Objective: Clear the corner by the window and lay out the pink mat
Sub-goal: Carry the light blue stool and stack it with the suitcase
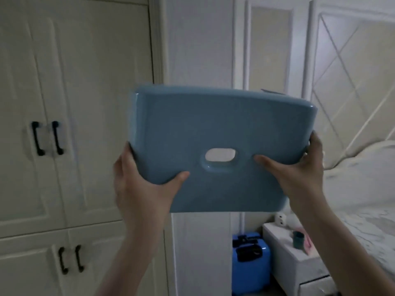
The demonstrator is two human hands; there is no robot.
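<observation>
I hold a blue plastic stool [218,129] up at chest height, its flat seat with an oval handle hole turned toward me. My left hand [139,180] grips its lower left edge, thumb on the seat and fingers behind. My right hand [299,167] grips the right edge the same way. No pink mat is clearly in view; only a small pink item [307,242] lies on the nightstand.
A cream wardrobe [74,124] with black handles fills the left. A white panelled wall stands behind the stool. Low right are a blue suitcase [250,265], a white nightstand [299,259] with a dark cup [297,240], and a bed [363,189].
</observation>
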